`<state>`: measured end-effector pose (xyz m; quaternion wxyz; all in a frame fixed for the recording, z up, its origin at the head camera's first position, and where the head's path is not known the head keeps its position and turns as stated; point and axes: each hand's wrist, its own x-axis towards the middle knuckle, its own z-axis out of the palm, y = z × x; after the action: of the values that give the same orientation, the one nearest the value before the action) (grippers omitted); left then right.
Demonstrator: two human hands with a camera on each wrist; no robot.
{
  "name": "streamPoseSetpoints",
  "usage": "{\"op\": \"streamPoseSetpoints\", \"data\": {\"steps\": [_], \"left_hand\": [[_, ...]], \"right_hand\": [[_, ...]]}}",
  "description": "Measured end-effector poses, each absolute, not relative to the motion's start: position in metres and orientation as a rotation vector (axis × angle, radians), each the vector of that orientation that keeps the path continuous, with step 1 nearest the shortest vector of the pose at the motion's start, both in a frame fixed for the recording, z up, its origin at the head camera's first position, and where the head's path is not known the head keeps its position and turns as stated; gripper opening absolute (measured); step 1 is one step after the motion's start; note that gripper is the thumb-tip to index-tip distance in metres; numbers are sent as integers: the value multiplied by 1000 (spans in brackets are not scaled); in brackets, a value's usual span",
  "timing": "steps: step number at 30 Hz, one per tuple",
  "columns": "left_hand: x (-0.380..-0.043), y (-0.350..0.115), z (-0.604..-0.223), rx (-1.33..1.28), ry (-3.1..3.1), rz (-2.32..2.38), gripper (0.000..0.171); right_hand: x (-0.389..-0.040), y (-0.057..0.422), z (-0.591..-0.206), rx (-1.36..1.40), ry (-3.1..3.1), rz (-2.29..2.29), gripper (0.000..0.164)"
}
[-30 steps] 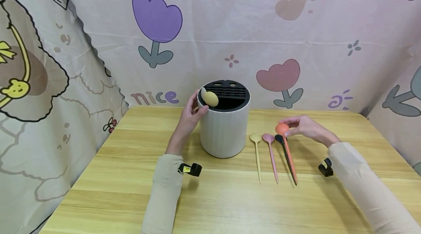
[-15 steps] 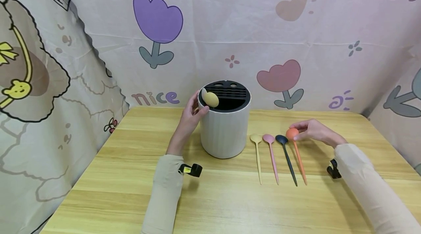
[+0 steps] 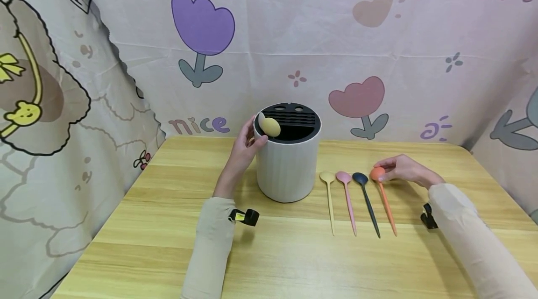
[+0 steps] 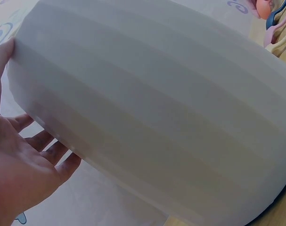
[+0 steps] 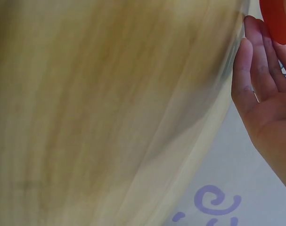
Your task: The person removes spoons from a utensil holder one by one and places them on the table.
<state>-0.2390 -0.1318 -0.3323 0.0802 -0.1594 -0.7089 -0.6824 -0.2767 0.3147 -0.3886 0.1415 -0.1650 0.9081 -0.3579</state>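
My left hand (image 3: 245, 148) holds the left side of a white ribbed utensil holder (image 3: 286, 173) near its top, thumb at the front and fingers round the side. In the left wrist view the holder's wall (image 4: 147, 103) fills most of the picture. Two utensil heads, one yellow (image 3: 271, 127) and one whitish (image 3: 261, 120), stick out of its black slotted lid (image 3: 290, 114). On the right, my right hand (image 3: 401, 168) pinches the head of an orange spoon (image 3: 386, 205). Its handle slants toward the table front. The right wrist view catches only the orange head (image 5: 277, 21).
Left of the orange spoon lie a dark blue spoon (image 3: 369, 205), a pink spoon (image 3: 348, 201) and a cream spoon (image 3: 329, 201), side by side on the wooden table (image 3: 294, 261). Behind the table hangs a printed cloth (image 3: 273, 23).
My right hand has moved the orange spoon rightward, from over the dark blue spoon to a place beside it, and its head sits slightly lower. The left hand stays on the holder.
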Motion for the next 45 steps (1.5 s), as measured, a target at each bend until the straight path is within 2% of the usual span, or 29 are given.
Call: {"op": "streamPoseSetpoints", "data": {"steps": [9, 22, 37, 45], "left_hand": [[-240, -130, -331, -485, -2124, -2042, 73], [-239, -131, -331, -483, -2124, -2053, 73], [-237, -131, -332, -453, -2147, -2050, 75], [-238, -132, -331, -449, -2152, -2047, 75]], "right_hand": [[-277, 314, -391, -410, 2582, -1065, 61], [-277, 315, -396, -415, 2589, -1045, 58], [-270, 317, -395, -452, 2551, -1116, 61], [-269, 320, -393, -450, 2457, -1197, 52]]}}
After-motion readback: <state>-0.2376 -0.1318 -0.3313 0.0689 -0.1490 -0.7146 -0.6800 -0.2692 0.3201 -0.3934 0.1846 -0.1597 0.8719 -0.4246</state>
